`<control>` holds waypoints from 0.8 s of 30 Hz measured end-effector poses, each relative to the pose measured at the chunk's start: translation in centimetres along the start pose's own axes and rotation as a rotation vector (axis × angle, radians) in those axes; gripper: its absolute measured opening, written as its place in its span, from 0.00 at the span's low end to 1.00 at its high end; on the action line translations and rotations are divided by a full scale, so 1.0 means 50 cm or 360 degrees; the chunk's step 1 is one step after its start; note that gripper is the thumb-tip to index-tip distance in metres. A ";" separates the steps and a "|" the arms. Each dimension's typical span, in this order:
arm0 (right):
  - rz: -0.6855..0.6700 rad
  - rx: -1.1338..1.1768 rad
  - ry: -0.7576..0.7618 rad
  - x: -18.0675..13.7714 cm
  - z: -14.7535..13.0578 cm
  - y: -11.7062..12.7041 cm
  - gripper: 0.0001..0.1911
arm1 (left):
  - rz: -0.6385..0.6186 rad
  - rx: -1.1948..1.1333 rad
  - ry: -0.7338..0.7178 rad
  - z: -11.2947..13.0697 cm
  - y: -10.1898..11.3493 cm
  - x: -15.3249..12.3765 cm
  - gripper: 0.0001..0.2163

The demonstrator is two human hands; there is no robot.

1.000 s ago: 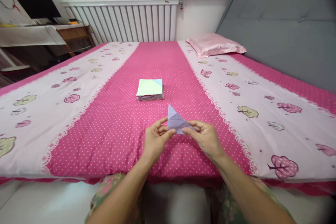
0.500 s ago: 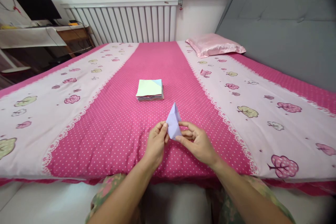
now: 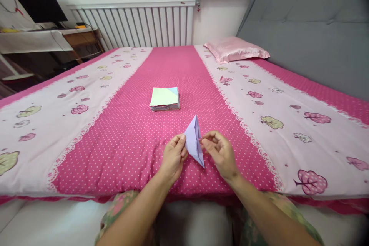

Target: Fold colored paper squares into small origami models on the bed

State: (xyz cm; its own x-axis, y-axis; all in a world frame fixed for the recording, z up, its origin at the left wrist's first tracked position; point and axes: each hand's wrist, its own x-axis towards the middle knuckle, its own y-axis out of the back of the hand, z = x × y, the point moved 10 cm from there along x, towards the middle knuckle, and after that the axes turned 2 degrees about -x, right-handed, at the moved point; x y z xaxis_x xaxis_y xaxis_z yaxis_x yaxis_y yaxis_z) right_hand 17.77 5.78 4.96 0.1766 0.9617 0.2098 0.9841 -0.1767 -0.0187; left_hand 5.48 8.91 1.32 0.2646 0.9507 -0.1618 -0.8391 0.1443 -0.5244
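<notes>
A piece of folded purple origami paper (image 3: 193,138) is held above the near part of the bed, with a point at its upper end and another at its lower right. My left hand (image 3: 174,155) pinches its left edge, thumb on the face toward me. At the open, layered right edge, the thumb and index finger of my right hand (image 3: 219,153) are pressed together on a fold. Beyond both hands lies a stack of square coloured paper (image 3: 164,98), with a pale green sheet on top.
A pink dotted bedspread (image 3: 138,134) covers the bed under my hands. Toward the back right rests a pink pillow (image 3: 236,49) by the grey headboard (image 3: 305,23). A white radiator (image 3: 138,25) stands along the wall, and a monitor (image 3: 39,3) sits on a desk at the left.
The purple paper has turned and opened out into a longer shape, its lower point now toward the lower right. My right hand has shifted slightly right and up; my left hand keeps its grip.
</notes>
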 end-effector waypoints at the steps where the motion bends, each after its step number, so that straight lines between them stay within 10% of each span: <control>1: 0.0021 0.0026 -0.0016 0.002 0.002 0.003 0.12 | -0.0008 0.0029 -0.0012 0.000 -0.001 -0.001 0.13; 24: -0.0040 0.0169 -0.0033 0.008 0.009 -0.008 0.10 | -0.0074 0.0147 0.0036 -0.024 -0.015 -0.009 0.13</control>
State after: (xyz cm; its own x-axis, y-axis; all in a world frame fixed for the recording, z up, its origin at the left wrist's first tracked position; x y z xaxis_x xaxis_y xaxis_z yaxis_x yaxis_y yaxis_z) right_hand 17.45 6.35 4.63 0.1509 0.9699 0.1911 0.9845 -0.1301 -0.1173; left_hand 6.60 8.05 0.78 0.3142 0.9361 -0.1582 -0.8657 0.2141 -0.4525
